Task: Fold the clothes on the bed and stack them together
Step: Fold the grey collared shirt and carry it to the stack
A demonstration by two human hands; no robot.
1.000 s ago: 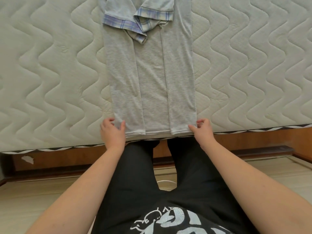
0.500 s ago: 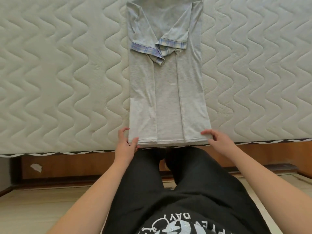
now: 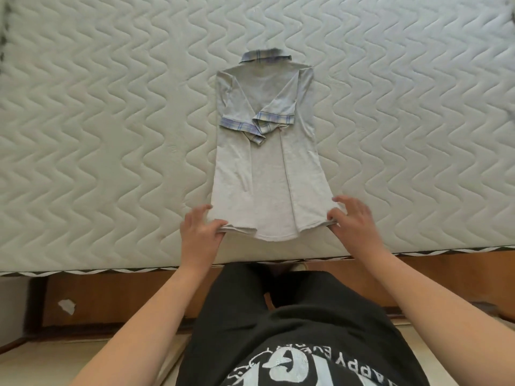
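Grey shirt (image 3: 264, 174) with plaid collar and sleeve cuffs: lies flat on the quilted bed (image 3: 111, 135), sides and sleeves folded inward into a long panel, collar at the far end, hem nearest the person. Left hand (image 3: 199, 232) pinches the hem's left corner; right hand (image 3: 352, 218) pinches the right corner, both corners slightly lifted.
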